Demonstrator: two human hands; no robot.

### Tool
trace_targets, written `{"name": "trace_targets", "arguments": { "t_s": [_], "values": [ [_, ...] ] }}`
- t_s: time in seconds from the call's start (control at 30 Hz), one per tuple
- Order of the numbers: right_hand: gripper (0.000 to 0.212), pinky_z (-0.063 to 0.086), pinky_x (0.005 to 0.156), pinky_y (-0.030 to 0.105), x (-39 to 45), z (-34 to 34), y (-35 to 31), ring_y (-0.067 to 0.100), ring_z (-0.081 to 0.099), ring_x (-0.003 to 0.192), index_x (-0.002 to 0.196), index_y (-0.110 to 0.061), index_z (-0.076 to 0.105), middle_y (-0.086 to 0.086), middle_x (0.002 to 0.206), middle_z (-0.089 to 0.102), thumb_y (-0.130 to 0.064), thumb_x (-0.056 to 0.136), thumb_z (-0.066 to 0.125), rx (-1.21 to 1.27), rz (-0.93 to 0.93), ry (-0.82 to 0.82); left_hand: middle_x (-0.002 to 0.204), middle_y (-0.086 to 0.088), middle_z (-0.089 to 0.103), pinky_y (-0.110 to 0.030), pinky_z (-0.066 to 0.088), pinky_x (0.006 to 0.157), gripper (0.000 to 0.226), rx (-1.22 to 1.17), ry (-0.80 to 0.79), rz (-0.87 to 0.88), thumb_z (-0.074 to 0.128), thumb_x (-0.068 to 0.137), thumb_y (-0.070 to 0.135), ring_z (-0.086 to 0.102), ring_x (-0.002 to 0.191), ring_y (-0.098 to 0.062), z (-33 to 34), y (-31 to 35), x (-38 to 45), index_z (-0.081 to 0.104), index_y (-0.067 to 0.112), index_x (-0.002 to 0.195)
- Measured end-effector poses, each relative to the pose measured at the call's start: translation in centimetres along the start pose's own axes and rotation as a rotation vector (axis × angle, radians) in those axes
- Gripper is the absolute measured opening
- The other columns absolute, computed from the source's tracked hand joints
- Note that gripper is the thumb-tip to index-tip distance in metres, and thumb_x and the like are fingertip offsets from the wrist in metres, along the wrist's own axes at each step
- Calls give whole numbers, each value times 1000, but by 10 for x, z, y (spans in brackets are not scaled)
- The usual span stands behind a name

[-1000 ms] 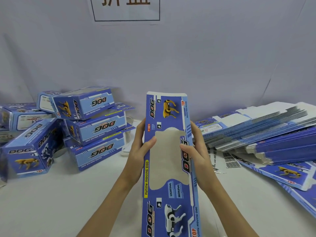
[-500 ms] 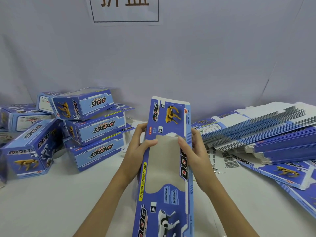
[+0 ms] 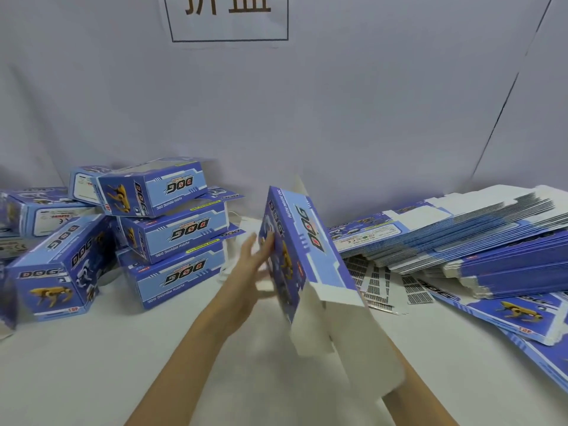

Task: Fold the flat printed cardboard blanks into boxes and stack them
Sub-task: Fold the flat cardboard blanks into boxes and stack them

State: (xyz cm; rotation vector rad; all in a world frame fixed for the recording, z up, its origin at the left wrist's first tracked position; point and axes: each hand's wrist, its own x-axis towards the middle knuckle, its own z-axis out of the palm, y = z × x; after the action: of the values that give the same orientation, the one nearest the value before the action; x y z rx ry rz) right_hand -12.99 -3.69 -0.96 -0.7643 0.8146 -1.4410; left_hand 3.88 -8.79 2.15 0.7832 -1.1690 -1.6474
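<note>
A blue printed cardboard box (image 3: 310, 241), half opened from its flat blank, tilts in the air at the centre with white end flaps (image 3: 332, 321) hanging open toward me. My left hand (image 3: 255, 265) is blurred, and its straight fingers touch the box's left side. My right forearm (image 3: 421, 392) runs up behind the flaps, which hide the hand itself. Several folded boxes (image 3: 172, 229) are piled at the left. A fanned pile of flat blanks (image 3: 479, 235) lies at the right.
Everything sits on a white table (image 3: 92, 364) against a grey wall with a paper sign (image 3: 229, 16). Sheets of barcode stickers (image 3: 378, 284) lie between the held box and the blank pile. More loose blanks (image 3: 516, 315) lie at the right front.
The flat blank held lengthwise in both hands has been opened into a box shape and turned sideways. My left hand let go of its edge and now lies flat against the side.
</note>
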Motion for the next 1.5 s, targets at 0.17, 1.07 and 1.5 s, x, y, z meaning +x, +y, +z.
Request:
{"name": "trace_targets", "arguments": {
  "t_s": [0.17,1.07,1.5],
  "values": [
    [28,59,68,20,-11,1,9,8,79,83,98,-28,82,-7,90,82,-46,77,73,-434,-150,-45,125,-13,74,-42,63,80,69,-128,-98,-136,84,76,60,75,107,-32,0,-2,-4,71,21,131],
    [42,66,69,37,-17,-4,-29,31,78,95,133,-30,52,13,117,74,-30,96,71,-175,-286,105,102,17,72,-25,61,68,42,109,-30,254,77,85,36,77,95,-15,-1,-19,5,55,29,120],
    [46,64,68,27,-16,-6,-22,27,80,94,114,-17,64,11,105,80,-57,92,60,-420,-174,74,111,-6,79,-41,64,85,50,57,-13,-5,54,96,65,77,103,-24,-2,-12,6,67,23,119]
  ]
}}
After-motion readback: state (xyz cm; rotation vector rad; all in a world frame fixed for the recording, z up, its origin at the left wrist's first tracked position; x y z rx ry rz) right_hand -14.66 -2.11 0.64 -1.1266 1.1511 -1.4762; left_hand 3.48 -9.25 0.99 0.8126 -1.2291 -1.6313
